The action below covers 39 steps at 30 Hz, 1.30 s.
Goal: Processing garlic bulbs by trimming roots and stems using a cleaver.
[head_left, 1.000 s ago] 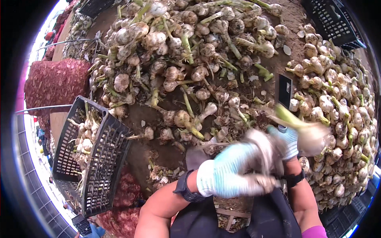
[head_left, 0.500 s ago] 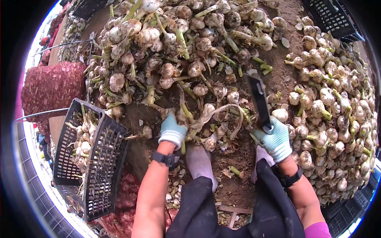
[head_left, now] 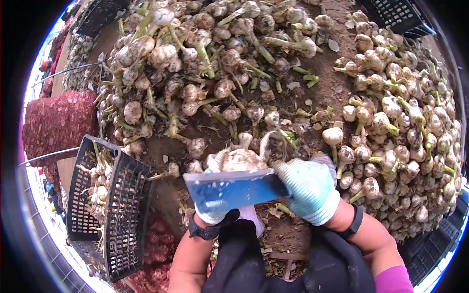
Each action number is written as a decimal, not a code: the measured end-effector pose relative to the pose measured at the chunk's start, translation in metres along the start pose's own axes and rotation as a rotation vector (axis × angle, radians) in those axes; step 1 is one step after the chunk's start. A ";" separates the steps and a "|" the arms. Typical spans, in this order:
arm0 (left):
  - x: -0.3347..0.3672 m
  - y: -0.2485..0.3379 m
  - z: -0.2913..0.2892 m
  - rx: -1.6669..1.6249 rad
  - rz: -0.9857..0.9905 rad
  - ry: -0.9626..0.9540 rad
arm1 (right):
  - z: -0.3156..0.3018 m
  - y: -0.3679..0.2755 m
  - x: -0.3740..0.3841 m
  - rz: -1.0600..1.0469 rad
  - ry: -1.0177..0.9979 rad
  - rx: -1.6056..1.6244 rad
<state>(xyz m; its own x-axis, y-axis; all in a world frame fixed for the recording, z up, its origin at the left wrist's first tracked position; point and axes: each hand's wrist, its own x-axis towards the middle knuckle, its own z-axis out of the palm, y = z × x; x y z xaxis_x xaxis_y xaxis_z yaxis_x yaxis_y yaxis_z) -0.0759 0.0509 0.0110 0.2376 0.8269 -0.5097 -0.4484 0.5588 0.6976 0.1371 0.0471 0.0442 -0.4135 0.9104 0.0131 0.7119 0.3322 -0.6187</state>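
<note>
The right hand, in a pale green work glove, has its grip clamped around the handle end of a broad blue blade that lies flat and crosswise, pointing left across the near middle of the scene. The left hand is largely hidden beneath that blade; only the gloved heel and the dark wristband show, so I cannot tell whether its grip is together or apart, though it looks to be steadying a garlic bulb that sits just beyond the blade's far edge, with pale stalks curling off to the right. The bulb rests over bare soil between two heaps: a pile of uncut garlic with green stalks far and to the left, and a pile of trimmed bulbs along the right. A black plastic crate tilts on its side at the near left, holding a few bulbs, with red mesh sacks beyond it. The plain hazard, as I judge it, is the left hand's fingers lying under or just beside the cutting edge where the person cannot see them; a slip on a tough stalk or loose skin could carry the blade into the glove. A cut set too low would also slice into the bulb itself rather than the stalk.
</note>
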 end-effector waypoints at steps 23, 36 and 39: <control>0.022 -0.009 0.033 1.079 0.353 -0.340 | -0.017 0.028 0.004 0.807 -0.224 1.207; 0.014 0.001 0.051 -0.104 -0.253 -0.084 | -0.020 0.021 -0.004 0.229 0.372 0.463; 0.027 -0.002 0.046 -0.152 -0.338 -0.120 | -0.021 0.018 -0.006 0.160 0.188 0.530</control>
<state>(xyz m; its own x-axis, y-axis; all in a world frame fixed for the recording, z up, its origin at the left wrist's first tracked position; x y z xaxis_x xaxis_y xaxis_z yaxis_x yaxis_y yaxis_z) -0.0291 0.0752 0.0185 0.4887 0.6042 -0.6294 -0.4480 0.7928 0.4132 0.1641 0.0531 0.0493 -0.1823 0.9832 -0.0037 0.3559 0.0625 -0.9324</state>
